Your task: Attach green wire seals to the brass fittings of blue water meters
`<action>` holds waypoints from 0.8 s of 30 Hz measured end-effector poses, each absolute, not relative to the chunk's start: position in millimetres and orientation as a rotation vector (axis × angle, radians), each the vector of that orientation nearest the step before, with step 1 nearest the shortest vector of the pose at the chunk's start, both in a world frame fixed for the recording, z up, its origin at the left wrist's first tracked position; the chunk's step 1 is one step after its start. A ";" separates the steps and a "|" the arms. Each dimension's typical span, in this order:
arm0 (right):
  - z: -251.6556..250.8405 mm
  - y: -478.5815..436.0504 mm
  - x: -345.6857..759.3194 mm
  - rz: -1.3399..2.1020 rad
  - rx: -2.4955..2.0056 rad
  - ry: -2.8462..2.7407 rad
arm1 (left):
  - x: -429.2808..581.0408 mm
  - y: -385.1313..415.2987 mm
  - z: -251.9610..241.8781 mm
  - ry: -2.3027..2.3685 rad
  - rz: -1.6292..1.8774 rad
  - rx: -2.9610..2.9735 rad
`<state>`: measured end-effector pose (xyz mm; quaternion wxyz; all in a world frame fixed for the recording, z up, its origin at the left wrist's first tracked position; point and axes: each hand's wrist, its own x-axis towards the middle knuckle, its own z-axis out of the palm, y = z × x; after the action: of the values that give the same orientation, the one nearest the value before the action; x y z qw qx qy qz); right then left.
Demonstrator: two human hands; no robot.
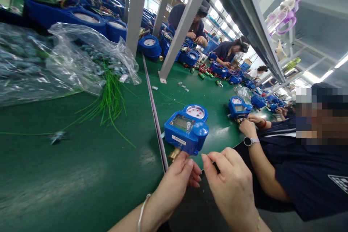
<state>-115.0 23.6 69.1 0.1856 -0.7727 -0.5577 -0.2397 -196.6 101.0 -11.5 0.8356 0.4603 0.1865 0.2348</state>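
A blue water meter point(181, 130) with a round dial, a small display and a brass fitting point(174, 154) rests on the green table near its edge. My left hand point(178, 179) is against the meter's lower side by the fitting, its thumb and curled fingers drawn together. Whatever those fingers hold, if anything, is hidden. Just right of it, my right hand point(231, 181) is closed in a pinch, thumb against index finger, apart from the meter. Anything between these fingertips is too small to make out.
Green wires point(112, 94) spill from a clear plastic bag point(73, 58) of small seals at left. A metal strip point(154, 112) crosses the green table point(108, 174). Grey posts point(179, 25) rise beyond. A co-worker's hands point(248, 125) touch another meter point(237, 107) at right.
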 end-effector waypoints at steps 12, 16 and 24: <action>38.5 4.0 -100.7 0.330 -1.939 -1.266 | -233.1 85.7 7.6 0.634 0.192 2.157; 8.7 -6.6 -105.9 0.499 -1.792 -1.095 | -256.0 84.9 24.6 0.550 0.041 2.362; -4.2 -9.1 -120.3 0.448 -1.462 -0.661 | -261.0 109.8 38.1 0.069 0.492 2.066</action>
<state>-120.3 -9.1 -4.2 0.6728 -0.6493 -0.2935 0.1989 -261.0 109.8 38.1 0.4869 0.8492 0.0285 0.2023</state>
